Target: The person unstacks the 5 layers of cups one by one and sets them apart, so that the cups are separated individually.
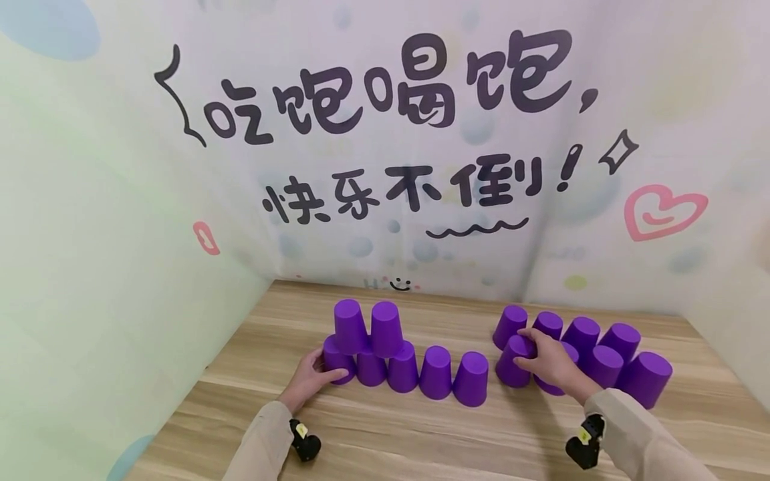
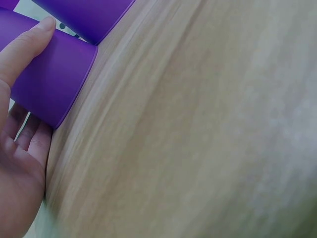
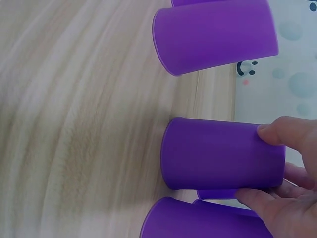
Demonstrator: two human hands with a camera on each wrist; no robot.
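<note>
My left hand (image 1: 311, 379) holds the leftmost cup (image 1: 338, 369) of a front row of upside-down purple cups, thumb on its near side and fingers around its far side. Two more cups, an upper-left cup (image 1: 349, 327) and an upper-right cup (image 1: 386, 329), stand on top of that row's left end. My right hand (image 1: 555, 361) grips another upside-down purple cup (image 1: 512, 367) near its narrow top, thumb and fingers on opposite sides. In the right wrist view this gripped cup (image 3: 223, 154) has its wide rim close over the table.
Several purple cups (image 1: 646, 379) stand in two rows at the right, partly hidden by my right hand. The row's right-end cup (image 1: 471, 379) stands left of the gripped one. Behind the wooden table (image 1: 421, 434) hangs a printed backdrop (image 1: 391, 254).
</note>
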